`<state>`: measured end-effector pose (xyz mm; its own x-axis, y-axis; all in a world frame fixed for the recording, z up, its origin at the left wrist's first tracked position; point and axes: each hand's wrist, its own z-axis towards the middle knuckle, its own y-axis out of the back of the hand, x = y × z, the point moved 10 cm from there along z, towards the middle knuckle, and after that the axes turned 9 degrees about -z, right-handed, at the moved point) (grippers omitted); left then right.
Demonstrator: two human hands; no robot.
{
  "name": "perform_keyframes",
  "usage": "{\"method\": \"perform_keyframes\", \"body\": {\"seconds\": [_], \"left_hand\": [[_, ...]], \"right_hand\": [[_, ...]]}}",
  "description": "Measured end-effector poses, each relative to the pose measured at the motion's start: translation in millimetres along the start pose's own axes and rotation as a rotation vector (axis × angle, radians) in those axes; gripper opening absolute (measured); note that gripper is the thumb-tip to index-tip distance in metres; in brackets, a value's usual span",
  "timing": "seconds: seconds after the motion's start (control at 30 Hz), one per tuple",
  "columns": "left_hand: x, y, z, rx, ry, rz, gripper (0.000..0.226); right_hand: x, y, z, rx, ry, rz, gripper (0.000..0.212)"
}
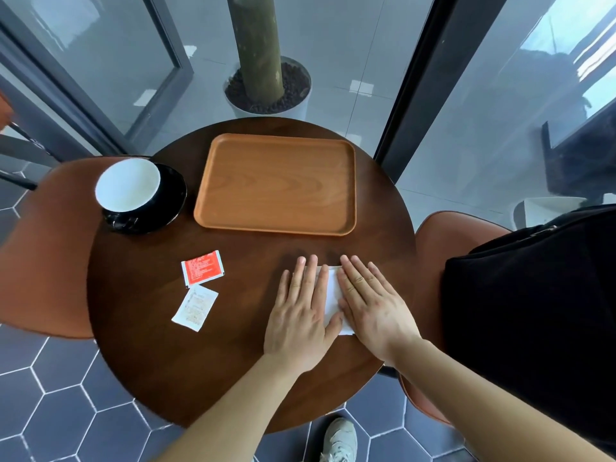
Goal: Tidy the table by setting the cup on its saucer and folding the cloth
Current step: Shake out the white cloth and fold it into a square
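A small white cloth (332, 296) lies folded flat on the right side of the round wooden table (233, 361). My left hand (301, 315) and my right hand (370, 303) both press flat on it, fingers spread, and hide most of it. At the far left, a black cup with a white inside (128, 185) stands on its black saucer (173, 205).
An empty wooden tray (276, 183) sits at the back of the table. A red sachet (202, 267) and a white sachet (195, 308) lie left of centre. Brown chairs (43, 255) flank the table; a black bag (533, 311) rests on the right one. A potted plant (266, 91) stands behind.
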<state>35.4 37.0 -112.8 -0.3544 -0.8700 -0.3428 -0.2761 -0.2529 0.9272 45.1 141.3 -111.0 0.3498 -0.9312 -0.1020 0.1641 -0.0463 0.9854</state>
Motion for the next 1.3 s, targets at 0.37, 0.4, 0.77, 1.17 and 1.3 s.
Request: {"method": "perform_keyframes", "body": {"seconds": [0.37,0.4,0.77,1.17,1.3], "left_hand": [[37.8,33.8,-40.1,-0.206,0.544,-0.469,0.056],[40.1,35.9,-39.6,-0.213,0.569,-0.469,0.055],[42.3,36.3,-32.2,-0.224,0.61,-0.628,0.012],[26.1,45.4,-41.2,-0.363,0.414,-0.973,0.017],[34.5,59.3,-35.2,-0.405,0.352,-1.012,0.016]], "right_hand": [[1.3,-1.0,0.4,-0.007,-0.021,-0.02,0.054],[1.7,-1.8,0.3,-0.002,-0.025,-0.019,0.054],[-1.7,-1.0,0.8,0.002,-0.037,0.045,0.051],[-41.7,23.3,19.2,0.143,-0.298,0.775,0.071],[-48.2,28.6,24.0,0.204,-0.331,0.775,0.025]]}}
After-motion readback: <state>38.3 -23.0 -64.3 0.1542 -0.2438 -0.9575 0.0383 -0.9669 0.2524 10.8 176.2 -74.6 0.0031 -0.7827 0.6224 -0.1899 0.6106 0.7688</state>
